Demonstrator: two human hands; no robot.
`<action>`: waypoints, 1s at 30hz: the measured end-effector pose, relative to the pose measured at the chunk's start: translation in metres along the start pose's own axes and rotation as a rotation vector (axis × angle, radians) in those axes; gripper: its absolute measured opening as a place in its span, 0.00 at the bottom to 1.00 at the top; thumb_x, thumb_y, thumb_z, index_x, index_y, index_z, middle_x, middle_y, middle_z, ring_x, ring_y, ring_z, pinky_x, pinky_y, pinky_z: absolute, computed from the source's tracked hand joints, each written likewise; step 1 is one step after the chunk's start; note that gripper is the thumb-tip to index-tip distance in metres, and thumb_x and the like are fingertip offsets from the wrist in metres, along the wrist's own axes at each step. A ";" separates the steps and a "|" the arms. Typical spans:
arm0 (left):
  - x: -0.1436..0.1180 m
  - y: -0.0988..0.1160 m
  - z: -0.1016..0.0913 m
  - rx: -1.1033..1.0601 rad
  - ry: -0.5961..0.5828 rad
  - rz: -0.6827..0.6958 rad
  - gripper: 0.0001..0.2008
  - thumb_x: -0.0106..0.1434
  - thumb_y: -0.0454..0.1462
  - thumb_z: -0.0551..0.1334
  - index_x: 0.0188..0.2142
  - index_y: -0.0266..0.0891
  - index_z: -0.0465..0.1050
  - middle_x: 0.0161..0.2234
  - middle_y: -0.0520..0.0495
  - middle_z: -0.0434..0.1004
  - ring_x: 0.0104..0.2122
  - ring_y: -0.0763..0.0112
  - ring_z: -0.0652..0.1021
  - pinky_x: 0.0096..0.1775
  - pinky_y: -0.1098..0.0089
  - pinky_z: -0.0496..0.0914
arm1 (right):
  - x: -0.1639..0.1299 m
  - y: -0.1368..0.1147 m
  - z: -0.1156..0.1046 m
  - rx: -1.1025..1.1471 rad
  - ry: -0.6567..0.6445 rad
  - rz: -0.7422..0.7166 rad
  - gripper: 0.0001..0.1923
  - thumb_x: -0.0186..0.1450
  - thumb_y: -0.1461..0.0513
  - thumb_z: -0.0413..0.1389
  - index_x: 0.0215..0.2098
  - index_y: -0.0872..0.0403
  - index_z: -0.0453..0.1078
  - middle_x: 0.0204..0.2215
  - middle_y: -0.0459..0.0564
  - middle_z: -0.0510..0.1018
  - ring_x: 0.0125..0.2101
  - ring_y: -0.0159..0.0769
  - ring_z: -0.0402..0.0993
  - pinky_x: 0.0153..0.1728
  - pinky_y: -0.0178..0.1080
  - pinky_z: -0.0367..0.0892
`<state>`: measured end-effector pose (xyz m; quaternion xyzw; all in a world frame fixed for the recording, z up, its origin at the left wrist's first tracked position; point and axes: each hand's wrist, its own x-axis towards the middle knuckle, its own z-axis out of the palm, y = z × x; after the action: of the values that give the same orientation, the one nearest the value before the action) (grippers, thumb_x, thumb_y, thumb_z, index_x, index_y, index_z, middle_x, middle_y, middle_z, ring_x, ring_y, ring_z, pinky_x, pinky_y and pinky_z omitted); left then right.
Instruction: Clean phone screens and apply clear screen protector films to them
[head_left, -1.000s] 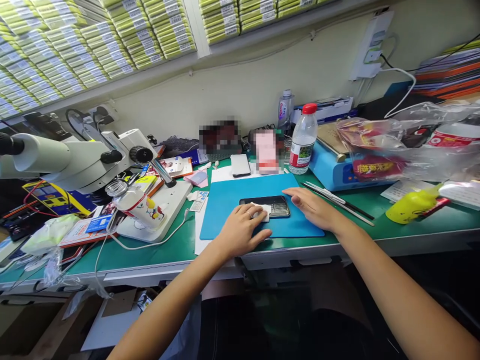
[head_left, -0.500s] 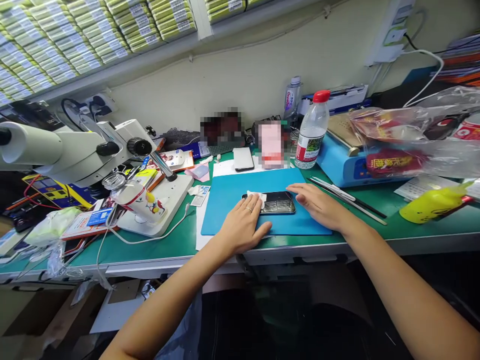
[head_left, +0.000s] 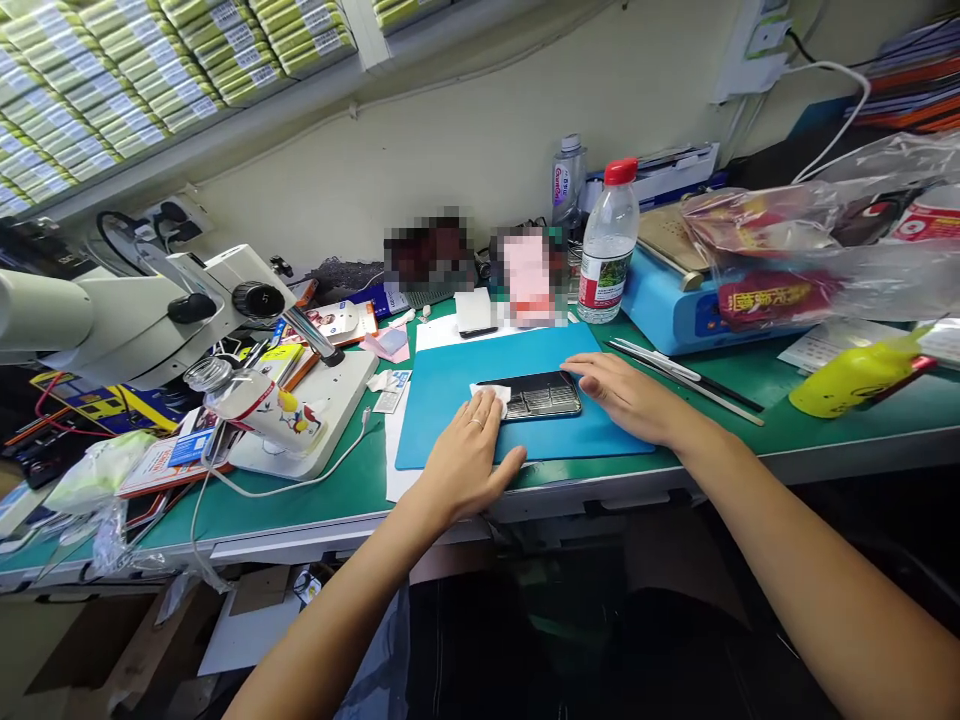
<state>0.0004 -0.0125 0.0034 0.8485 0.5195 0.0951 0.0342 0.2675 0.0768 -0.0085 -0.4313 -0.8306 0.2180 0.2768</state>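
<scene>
A black smartphone [head_left: 546, 392] with pale streaks across its dark face lies flat on a blue work mat [head_left: 450, 362]. My left hand [head_left: 468, 450] rests over the phone's left end, fingers pressed together on a crumpled white tissue [head_left: 501, 398]; its thumb sticks out to the side. The phone's left edge is partly hidden beneath this hand and the tissue. At the opposite end, my right hand [head_left: 624, 394] is open, its stretched fingers by the phone's top right corner and its thumb apart.
Left stands a microscope [head_left: 217, 285], with a printed bottle [head_left: 270, 405] and a white cable [head_left: 300, 488] beside its base. Behind the mat is a red-capped water bottle [head_left: 606, 245]. Pen-like tools [head_left: 690, 378], a blue device [head_left: 667, 310] and a yellow squeeze bottle [head_left: 851, 378] lie right.
My left hand has slid the tissue leftward along the phone, baring more of its face. My right hand stays at the phone's right end. The whole view has shifted slightly.
</scene>
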 end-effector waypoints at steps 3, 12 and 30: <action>0.024 0.010 -0.001 -0.030 -0.008 0.027 0.35 0.71 0.50 0.52 0.66 0.24 0.57 0.69 0.28 0.54 0.70 0.49 0.55 0.68 0.53 0.54 | 0.000 0.002 0.000 0.016 0.000 0.015 0.42 0.67 0.34 0.33 0.59 0.46 0.73 0.58 0.56 0.75 0.60 0.58 0.67 0.62 0.59 0.59; 0.063 0.069 0.014 -0.022 0.055 0.161 0.42 0.67 0.54 0.54 0.65 0.18 0.58 0.67 0.24 0.57 0.69 0.46 0.58 0.67 0.55 0.55 | -0.001 -0.005 -0.005 0.044 0.018 0.035 0.51 0.62 0.30 0.28 0.59 0.51 0.72 0.59 0.60 0.75 0.61 0.57 0.67 0.64 0.61 0.56; -0.010 0.006 0.005 -0.024 0.068 0.000 0.31 0.73 0.48 0.50 0.67 0.28 0.57 0.68 0.30 0.58 0.69 0.51 0.59 0.66 0.51 0.58 | -0.002 0.003 -0.002 0.056 0.005 0.055 0.47 0.65 0.32 0.31 0.61 0.47 0.72 0.61 0.56 0.73 0.63 0.58 0.63 0.65 0.61 0.54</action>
<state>0.0027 -0.0237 -0.0020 0.8442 0.5193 0.1303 0.0266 0.2718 0.0768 -0.0096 -0.4465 -0.8113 0.2475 0.2849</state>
